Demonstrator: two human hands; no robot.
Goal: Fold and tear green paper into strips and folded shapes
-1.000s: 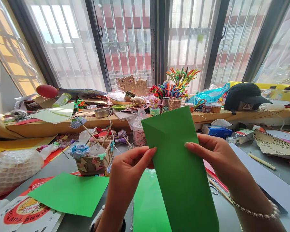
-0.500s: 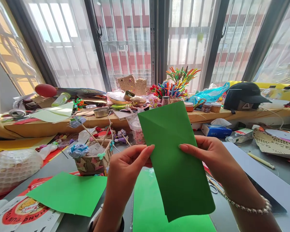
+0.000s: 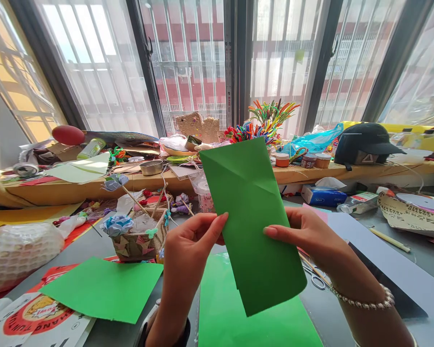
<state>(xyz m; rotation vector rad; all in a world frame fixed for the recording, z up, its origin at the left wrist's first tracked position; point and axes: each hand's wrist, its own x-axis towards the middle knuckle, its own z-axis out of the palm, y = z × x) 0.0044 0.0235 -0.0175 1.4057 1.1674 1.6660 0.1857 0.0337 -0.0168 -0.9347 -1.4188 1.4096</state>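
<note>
Two hands, both occupied: we hold our left hand just right of the flower basket, thumb and fingers pinching one edge of the green paper; our right hand, farther right of the basket, grips the opposite edge, thumb on the face, fingers behind;
Green paper, in hand: raised to the right of the basket, apart from it; tilted, creased across its upper part, its lower left edge stepped;
Loose green stock: first green sheet, near side of the basket, partly over red-and-white printed paper; second green sheet, right of the basket, flat;
Scissors: well right of the basket, partly hidden;
Flower, blue: at the basket's rim;
Sill: behind the basket; we list pipe cleaners and dark cap, both to its right.
</note>
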